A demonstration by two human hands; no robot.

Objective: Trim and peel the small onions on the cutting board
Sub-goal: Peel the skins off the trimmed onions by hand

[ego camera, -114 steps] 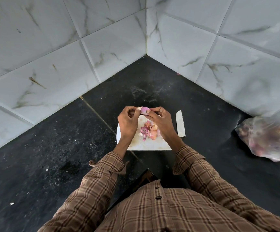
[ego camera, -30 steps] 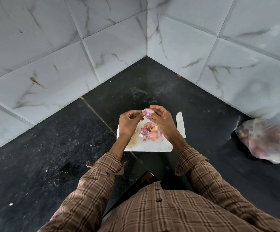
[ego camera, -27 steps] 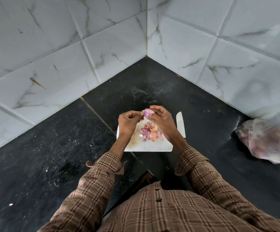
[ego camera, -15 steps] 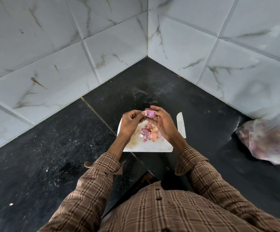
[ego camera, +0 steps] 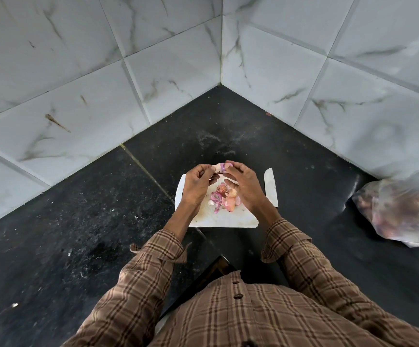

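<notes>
On the left, the dark desk (ego camera: pixel 78 221) runs bare up to the tiled wall. The left hand (ego camera: pixel 197 186) is raised over the far edge of the white cutting board (ego camera: pixel 228 220), its fingers (ego camera: pixel 207 170) curled in so that the tips pinch what looks like a pale flap of skin on the small onion (ego camera: pixel 224 167). The step in hand appears to be peeling: the onion sits between both hands, above the board's far edge and not touching it.

To do it well, the left fingertips should pull the loose skin away along the bulb in one strip, not pick at it, keeping the pull short so the skin does not tear and leave a dry layer behind.

Beneath the hands, the heap of peelings and trimmed pieces (ego camera: pixel 224 200) lies mid-board; letting the new skin drop there keeps the waste together.

The right hand (ego camera: pixel 247 187) cups the onion from the other side, fingers bent round it with the purple flesh showing at the tips. It should hold firm and turn the bulb a little as each strip comes free.

Just right of the board the knife (ego camera: pixel 271 187) lies flat on the desk, apart from both hands. Far right, a clear bag of onions (ego camera: pixel 401 211) rests against the wall.
</notes>
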